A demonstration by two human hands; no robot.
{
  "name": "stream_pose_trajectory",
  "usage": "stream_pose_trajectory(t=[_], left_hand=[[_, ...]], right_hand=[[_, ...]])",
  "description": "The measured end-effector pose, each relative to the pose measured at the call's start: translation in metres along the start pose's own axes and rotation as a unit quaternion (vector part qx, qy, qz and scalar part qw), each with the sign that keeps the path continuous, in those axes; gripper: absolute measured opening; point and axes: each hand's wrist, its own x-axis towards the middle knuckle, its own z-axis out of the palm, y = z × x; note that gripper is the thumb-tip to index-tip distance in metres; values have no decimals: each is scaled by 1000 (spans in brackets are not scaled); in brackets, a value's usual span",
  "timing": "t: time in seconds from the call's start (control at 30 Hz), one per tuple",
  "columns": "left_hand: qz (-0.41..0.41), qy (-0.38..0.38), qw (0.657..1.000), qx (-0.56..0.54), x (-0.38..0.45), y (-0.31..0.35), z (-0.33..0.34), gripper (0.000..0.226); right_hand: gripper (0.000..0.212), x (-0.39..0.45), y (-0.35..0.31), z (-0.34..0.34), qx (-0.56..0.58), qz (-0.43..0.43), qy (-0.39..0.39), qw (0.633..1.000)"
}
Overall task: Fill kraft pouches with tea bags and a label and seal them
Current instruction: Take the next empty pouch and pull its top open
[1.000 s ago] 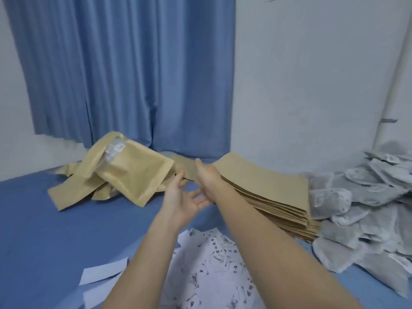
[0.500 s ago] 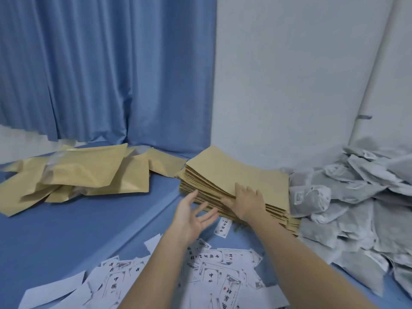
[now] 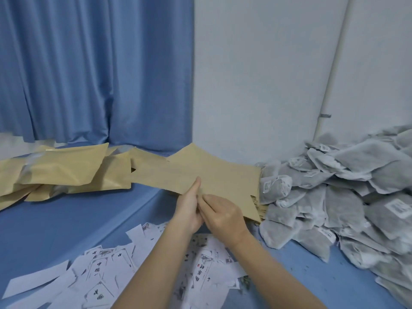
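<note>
I hold a flat empty kraft pouch (image 3: 169, 175) up in front of the stack of empty pouches (image 3: 231, 175). My left hand (image 3: 189, 208) pinches its near edge with the thumb on top. My right hand (image 3: 223, 215) pinches the same edge just to the right. A pile of grey tea bags (image 3: 347, 188) lies at the right. White printed labels (image 3: 104, 270) are scattered on the blue surface below my arms. Filled kraft pouches (image 3: 62, 170) lie in a heap at the left.
A blue curtain (image 3: 93, 70) hangs behind the filled pouches. A white wall (image 3: 256, 74) with a thin pipe (image 3: 330, 81) stands behind the stack and tea bags. Bare blue surface (image 3: 66, 224) lies between the filled pouches and the labels.
The filled pouch thrown earlier has landed on the left heap. My right hand lifted one pouch off the stack, and my left hand came over to pinch its edge too.
</note>
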Motion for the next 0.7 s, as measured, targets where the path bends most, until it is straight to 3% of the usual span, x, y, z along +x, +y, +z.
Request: stream_pose_trajectory(t=[0.07,0.13,0.2,0.27,0.3,0.37,0.4,0.47,0.53,0.6,0.7], left_hand=[[47,36,998,19,-12,-2,5,28],[117,63,987,93,-23,-4,7,34],[217,103,951,193,-38,-4,8,37],[310,112,904,272,-52,0,6,26],[344,105,874,327,-59,2,4,18],[412,102,783,454,-71,5,-2,14],[446,103,722,518,-75,6,-5,28],[481,100,605,627,-82,4,-10,78],[477,109,516,703,-91,0,-12,92],[466,114,479,735,-92,-6,-15,100],[500,125,426,743,-97,-17,-17,103]], right_hand=[[18,1,-5,-22,79,34,-46,995],[26,10,-8,-49,210,150,-150,954],[29,26,-10,-76,337,320,-188,865],[26,48,-10,-102,480,462,-112,738],[28,59,-7,-115,541,499,-68,674],[48,73,3,-139,612,519,-14,596],[55,78,7,-152,627,523,1,578],[51,84,11,-171,626,533,6,569],[30,84,14,-182,594,557,10,581],[21,80,16,-189,561,593,32,576],[30,68,22,-197,553,626,36,549]])
